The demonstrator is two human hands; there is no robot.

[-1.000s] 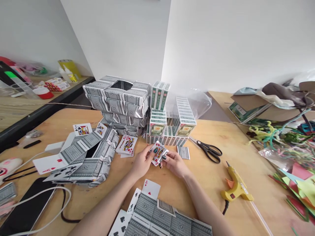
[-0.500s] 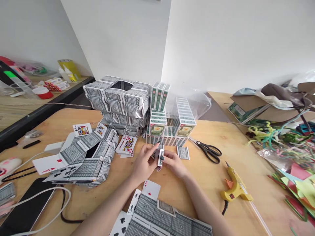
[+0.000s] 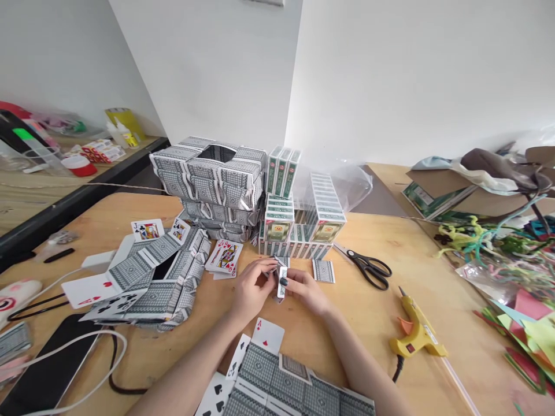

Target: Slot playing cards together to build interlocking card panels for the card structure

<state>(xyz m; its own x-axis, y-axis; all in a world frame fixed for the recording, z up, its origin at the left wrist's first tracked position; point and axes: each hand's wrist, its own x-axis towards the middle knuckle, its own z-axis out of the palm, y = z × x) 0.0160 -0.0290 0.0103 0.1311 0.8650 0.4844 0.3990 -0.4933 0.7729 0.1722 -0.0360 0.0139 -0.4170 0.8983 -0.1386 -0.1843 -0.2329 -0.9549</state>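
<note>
Between both hands, above the wooden table, is a small folded playing card (image 3: 281,283). My left hand (image 3: 255,283) is closed on its left side, fingers bent and pressed together. On the other side my right hand (image 3: 306,289) pinches the card, thumb in front. Parts of the card are hidden by the fingers. Close behind the hands stand stacked green card boxes (image 3: 278,228), and a small stack of cards (image 3: 323,271) lies to the right. Nearest me is a panel of joined playing cards (image 3: 299,387), with an ace of diamonds (image 3: 267,335) at its far edge.
Black-handled scissors (image 3: 368,267) and a yellow glue gun (image 3: 416,329) lie to the right. At the left are a part-covered card box (image 3: 173,289), loose cards and a phone (image 3: 52,358) under a white cable. Card-covered boxes (image 3: 208,179) are stacked behind.
My left index finger, raised before, has bent down to the folded card. My right hand still pinches it in nearly the same place. The view has shifted slightly.
</note>
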